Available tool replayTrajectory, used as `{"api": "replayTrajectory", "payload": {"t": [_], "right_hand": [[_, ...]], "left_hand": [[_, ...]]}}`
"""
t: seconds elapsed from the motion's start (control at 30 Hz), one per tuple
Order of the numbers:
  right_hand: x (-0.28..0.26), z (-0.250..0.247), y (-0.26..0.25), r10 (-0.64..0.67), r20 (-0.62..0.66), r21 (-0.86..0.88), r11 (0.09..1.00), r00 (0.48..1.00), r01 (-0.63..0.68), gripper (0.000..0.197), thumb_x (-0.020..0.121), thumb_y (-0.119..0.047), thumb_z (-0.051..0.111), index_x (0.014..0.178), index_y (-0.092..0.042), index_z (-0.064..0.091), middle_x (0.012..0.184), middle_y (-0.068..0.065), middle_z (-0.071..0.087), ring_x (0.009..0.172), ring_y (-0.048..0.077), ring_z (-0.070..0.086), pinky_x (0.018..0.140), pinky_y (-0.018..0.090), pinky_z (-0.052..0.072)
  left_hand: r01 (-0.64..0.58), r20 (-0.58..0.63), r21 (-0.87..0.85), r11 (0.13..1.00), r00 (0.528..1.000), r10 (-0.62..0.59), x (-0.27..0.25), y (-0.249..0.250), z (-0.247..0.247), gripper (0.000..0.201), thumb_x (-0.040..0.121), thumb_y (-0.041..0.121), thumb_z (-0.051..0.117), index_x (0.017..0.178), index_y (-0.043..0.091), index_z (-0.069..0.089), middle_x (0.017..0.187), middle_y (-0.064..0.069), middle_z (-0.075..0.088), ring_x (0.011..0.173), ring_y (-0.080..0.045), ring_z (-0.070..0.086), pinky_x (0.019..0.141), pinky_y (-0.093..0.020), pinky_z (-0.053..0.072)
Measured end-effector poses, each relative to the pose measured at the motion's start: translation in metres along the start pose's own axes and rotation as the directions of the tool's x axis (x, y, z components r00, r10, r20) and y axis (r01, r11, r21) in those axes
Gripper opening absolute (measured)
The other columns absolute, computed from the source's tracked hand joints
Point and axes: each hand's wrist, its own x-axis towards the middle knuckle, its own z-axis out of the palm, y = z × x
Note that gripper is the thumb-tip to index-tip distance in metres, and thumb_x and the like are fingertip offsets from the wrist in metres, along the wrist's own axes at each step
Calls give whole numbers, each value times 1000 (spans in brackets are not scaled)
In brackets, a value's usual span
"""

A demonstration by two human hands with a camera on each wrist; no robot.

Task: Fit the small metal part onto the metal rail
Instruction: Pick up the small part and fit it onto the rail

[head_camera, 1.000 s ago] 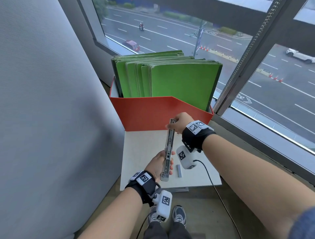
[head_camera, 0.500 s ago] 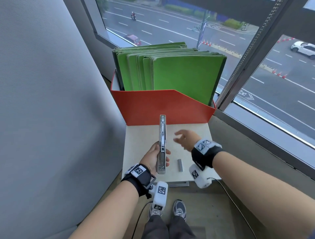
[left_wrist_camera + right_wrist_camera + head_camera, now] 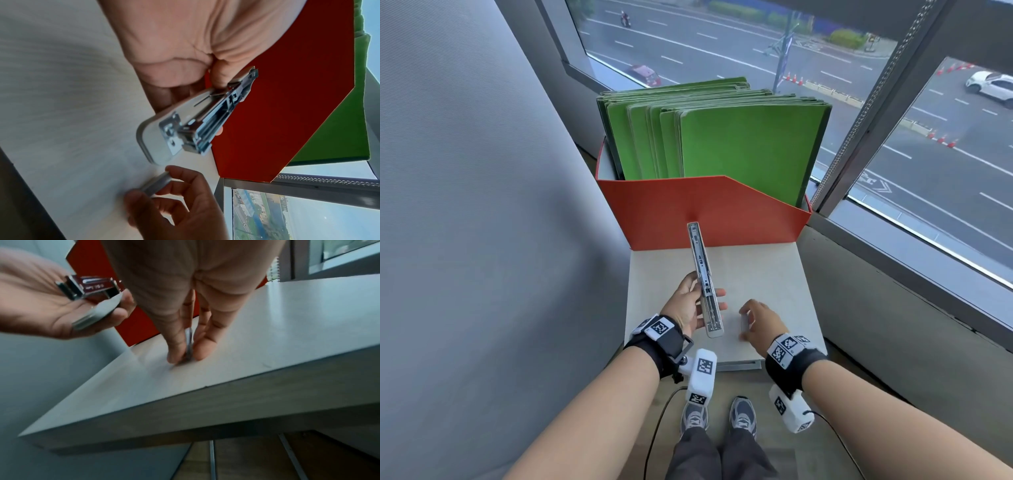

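My left hand (image 3: 690,305) grips the long metal rail (image 3: 703,279) above the small table, its far end pointing at the red box. In the left wrist view the rail (image 3: 205,120) lies across the palm with its open channel showing. My right hand (image 3: 755,320) is down on the table top to the right of the rail. Its thumb and fingers pinch the small metal part (image 3: 743,323), a short grey strip (image 3: 157,183) still touching the table (image 3: 188,344).
A red file box (image 3: 709,212) full of green folders (image 3: 743,144) stands at the back of the light table (image 3: 767,274). A grey partition (image 3: 465,205) rises on the left, a window with a sill on the right.
My right hand left the rail's far end, came back toward me and dropped onto the small part. The left hand kept the rail, tilting it slightly leftward.
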Motion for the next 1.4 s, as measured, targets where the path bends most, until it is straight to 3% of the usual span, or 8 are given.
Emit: {"api": "replayTrajectory", "payload": {"t": [0.17, 0.3, 0.4, 0.5, 0.73, 0.93, 1.27, 1.4], "right_hand": [[-2, -18, -6, 36, -67, 222, 975, 997, -21, 23, 81, 3, 60, 91, -18, 57, 87, 11, 68, 66, 22, 60, 55, 28, 49], [-7, -54, -38, -82, -144, 468, 872, 986, 141, 23, 81, 3, 63, 89, -19, 59, 83, 17, 72, 74, 34, 71, 74, 45, 60], [-9, -65, -62, -202, -133, 574, 782, 970, 241, 28, 79, 7, 66, 83, -19, 59, 73, 15, 65, 72, 41, 70, 75, 50, 60], [-7, -63, -73, -257, -105, 485, 830, 961, 275, 25, 77, 4, 69, 85, -17, 60, 67, 3, 63, 65, 34, 68, 71, 46, 60], [-6, -60, -76, -256, -117, 345, 896, 960, 281, 22, 76, 0, 70, 87, -18, 63, 67, 1, 67, 58, 16, 65, 70, 42, 60], [-8, -60, -83, -292, -133, 328, 889, 947, 320, 24, 76, -1, 70, 86, -22, 62, 77, 16, 72, 63, 20, 68, 71, 38, 60], [-8, -58, -85, -296, -122, 262, 911, 947, 319, 31, 75, -2, 68, 80, -31, 58, 78, 14, 72, 73, 29, 70, 73, 40, 58], [-9, -57, -86, -303, -123, 239, 915, 945, 325, 26, 75, -1, 69, 84, -24, 61, 71, 4, 66, 70, 26, 67, 70, 37, 57]], "left_hand": [[1, 8, 50, 999, 1000, -2, 0, 2, 2, 31, 101, 22, 32, 125, 33, 49, 95, -5, 74, 79, -25, 72, 71, -40, 56], [21, 34, 63, 998, 999, -23, 2, 5, 3, 35, 100, 20, 35, 129, 36, 45, 96, -5, 71, 80, -25, 70, 78, -45, 55], [27, 42, 71, 997, 999, -30, 4, 6, 5, 34, 100, 23, 37, 131, 35, 45, 93, -4, 69, 83, -27, 68, 89, -54, 52], [24, 35, 84, 996, 999, -27, 4, 7, 6, 35, 99, 21, 40, 129, 36, 48, 89, -4, 69, 85, -28, 68, 96, -60, 47], [39, 21, 97, 994, 999, -42, -1, 8, 6, 34, 100, 23, 35, 127, 37, 50, 82, -2, 71, 83, -26, 69, 97, -61, 47], [42, 13, 87, 995, 999, -43, -2, 7, 6, 32, 100, 27, 36, 127, 36, 50, 88, -4, 69, 84, -27, 69, 97, -64, 47], [38, 12, 102, 994, 999, -39, 1, 5, 5, 32, 100, 23, 35, 127, 35, 50, 91, -7, 68, 78, -26, 70, 89, -62, 52], [30, 18, 102, 994, 999, -32, 2, 5, 5, 29, 101, 26, 36, 126, 33, 50, 91, -6, 68, 76, -25, 70, 84, -59, 54]]}}
